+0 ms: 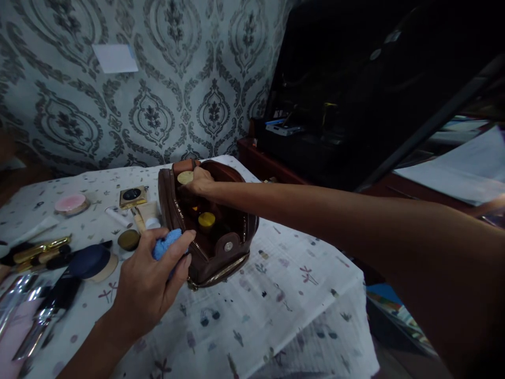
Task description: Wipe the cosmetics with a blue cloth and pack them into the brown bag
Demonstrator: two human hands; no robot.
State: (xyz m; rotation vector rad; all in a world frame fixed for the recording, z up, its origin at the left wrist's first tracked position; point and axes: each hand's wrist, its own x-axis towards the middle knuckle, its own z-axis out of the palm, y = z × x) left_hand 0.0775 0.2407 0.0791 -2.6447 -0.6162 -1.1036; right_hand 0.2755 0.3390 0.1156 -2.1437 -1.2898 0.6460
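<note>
Between left fingers (179,247) and brown bag (221,258), blue cloth (164,243).

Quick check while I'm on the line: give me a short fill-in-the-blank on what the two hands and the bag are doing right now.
1. The left hand grips a fluffy puff coloured ____.
2. The right hand reaches into the open ____ leather bag.
3. Inside the bag stands a jar with a ____ lid.
4. The pink compact lies on the ____ side of the bag.

Missing words: blue; brown; yellow; left
</note>
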